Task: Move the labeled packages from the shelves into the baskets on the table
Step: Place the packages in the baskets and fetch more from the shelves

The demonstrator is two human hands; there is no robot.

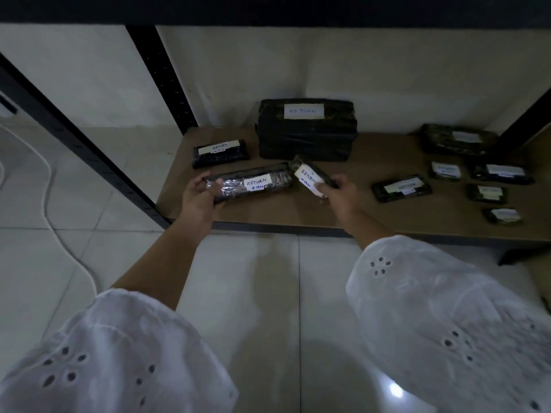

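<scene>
view: head only | from: above, worn on head | faces: forward and down | near: close over low shelf board (pixel 283 211)

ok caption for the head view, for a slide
Left hand grips a long foil-wrapped package while right hand holds a small package, both labeled RETURN, at a low shelf.
</scene>
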